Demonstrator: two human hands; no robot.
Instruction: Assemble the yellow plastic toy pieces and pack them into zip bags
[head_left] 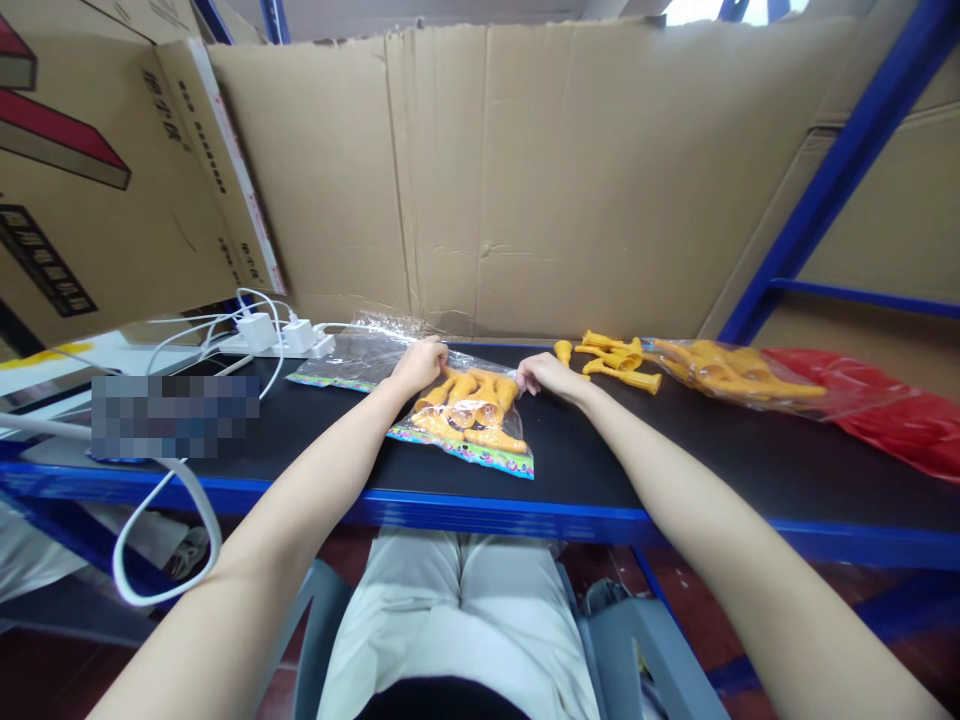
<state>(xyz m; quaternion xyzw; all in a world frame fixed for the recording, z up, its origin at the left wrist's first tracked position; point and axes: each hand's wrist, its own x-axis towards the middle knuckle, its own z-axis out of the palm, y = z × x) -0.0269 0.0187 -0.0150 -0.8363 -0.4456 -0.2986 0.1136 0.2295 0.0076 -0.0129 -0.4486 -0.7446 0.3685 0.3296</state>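
A clear plastic bag with a colourful patterned edge lies on the black tabletop, patterned edge toward me. Several orange, horn-like plastic pieces fill it. My left hand is closed at the bag's far left corner, its fingers pinching the plastic. At the far right corner, my right hand also pinches the bag between thumb and fingers. More empty-looking clear bags lie to the left, partly behind my left hand. Loose orange pieces rest just right of my right hand.
Another clear bag of orange pieces lies at the right, beside a red plastic bag. White chargers sit in a power strip at the left, with loose white cables. Behind the blue-edged table stands a cardboard wall.
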